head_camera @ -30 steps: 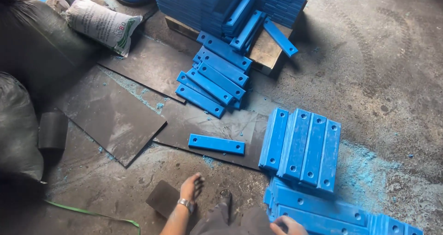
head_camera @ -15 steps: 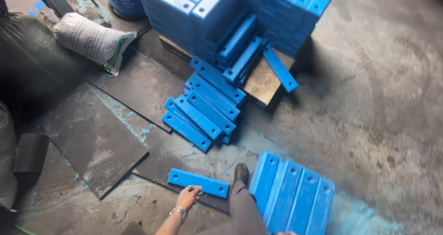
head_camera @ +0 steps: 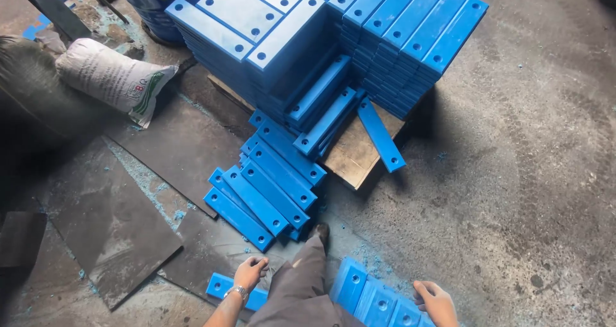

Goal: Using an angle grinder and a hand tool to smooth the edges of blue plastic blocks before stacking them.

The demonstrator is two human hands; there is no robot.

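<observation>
Closer now than half a second ago, left hand (head_camera: 250,272) rests curled, fingers bent, on a single bar (head_camera: 221,285) lying on dark sheets (head_camera: 115,231). Right hand (head_camera: 437,301), fingers loosely bent, touches the slab row (head_camera: 372,298). Bare concrete (head_camera: 532,192) lies open rightward; stacked slabs (head_camera: 359,38) crowd a pallet (head_camera: 356,157).

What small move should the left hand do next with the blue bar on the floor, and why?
Probably close the fingers and lift. The left hand already rests on the single blue bar, which lies flat and alone on a dark sheet, so nothing seems to block it. The right hand is at the edge of the row of blue bars, apart from it.
</observation>
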